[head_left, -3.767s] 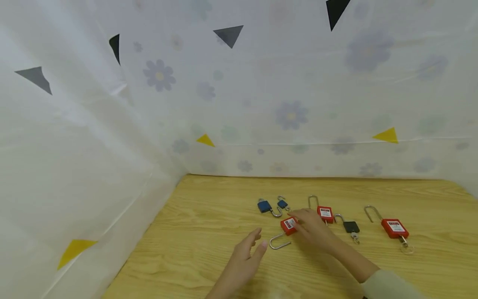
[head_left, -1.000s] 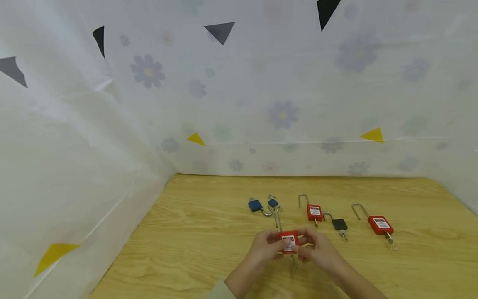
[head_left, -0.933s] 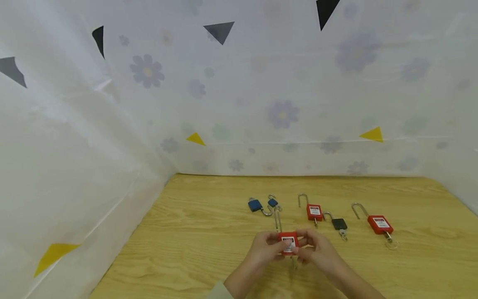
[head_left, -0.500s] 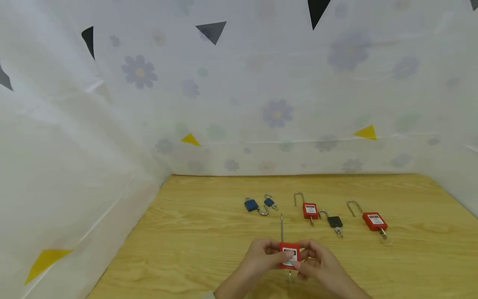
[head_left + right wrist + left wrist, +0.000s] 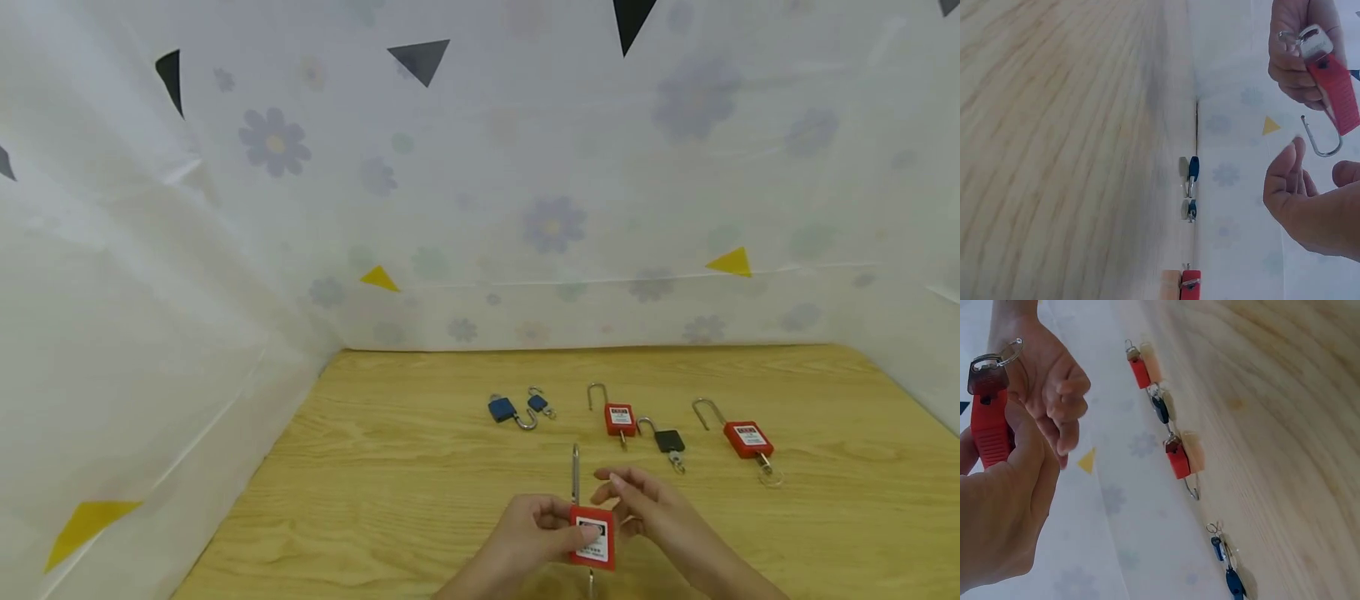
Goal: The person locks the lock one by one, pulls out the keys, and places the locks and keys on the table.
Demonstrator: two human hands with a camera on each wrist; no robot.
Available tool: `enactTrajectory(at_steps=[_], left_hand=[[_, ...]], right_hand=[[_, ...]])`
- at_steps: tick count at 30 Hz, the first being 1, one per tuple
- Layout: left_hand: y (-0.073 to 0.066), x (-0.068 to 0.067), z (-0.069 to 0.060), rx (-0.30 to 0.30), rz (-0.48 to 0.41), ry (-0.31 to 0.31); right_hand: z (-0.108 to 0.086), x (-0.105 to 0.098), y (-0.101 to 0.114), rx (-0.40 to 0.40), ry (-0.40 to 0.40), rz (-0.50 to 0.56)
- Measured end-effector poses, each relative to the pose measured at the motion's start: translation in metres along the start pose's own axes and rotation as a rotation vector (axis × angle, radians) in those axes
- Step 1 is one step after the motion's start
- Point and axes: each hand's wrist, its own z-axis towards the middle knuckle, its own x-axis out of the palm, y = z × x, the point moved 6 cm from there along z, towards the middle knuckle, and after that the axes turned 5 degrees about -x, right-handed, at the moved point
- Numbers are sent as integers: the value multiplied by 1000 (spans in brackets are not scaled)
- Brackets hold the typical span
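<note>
A red padlock [image 5: 592, 546] with a white label is pinched in the left hand [image 5: 521, 533], the thumb lying on the label. Its long metal shackle [image 5: 575, 473] points away from the body and stands unlocked, as its free end in the right wrist view shows. A key with a ring [image 5: 990, 372] sticks out of the padlock's bottom in the left wrist view. Beside the padlock and shackle is the right hand [image 5: 660, 517], fingers loosely bent and holding nothing. In the right wrist view the right hand [image 5: 1310, 200] is apart from the shackle [image 5: 1325, 147].
Farther back on the wooden table [image 5: 375, 475] lie two blue padlocks [image 5: 502, 408] [image 5: 537, 403], a red padlock [image 5: 620, 419], a black padlock [image 5: 669, 441] and another red padlock [image 5: 747, 439], all with raised shackles. A pale flowered sheet [image 5: 465, 208] hangs behind.
The red padlock was lifted from the table into both hands and brought nearer the body. The right hand has since let go, while the left still holds it. The view has shifted slightly.
</note>
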Motion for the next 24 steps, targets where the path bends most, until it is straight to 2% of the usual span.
enactTrajectory(at_steps=[4, 12, 19, 24], left_hand=[[1, 5, -6, -1, 41, 25], [4, 7, -6, 6, 67, 21], [6, 6, -3, 19, 55, -1], [2, 6, -4, 76, 36, -24]], right_hand=[[7, 0, 7, -75, -69, 2], [17, 15, 14, -286, 0, 81], [16, 12, 21, -333, -115, 80], [11, 7, 28, -320, -233, 25]])
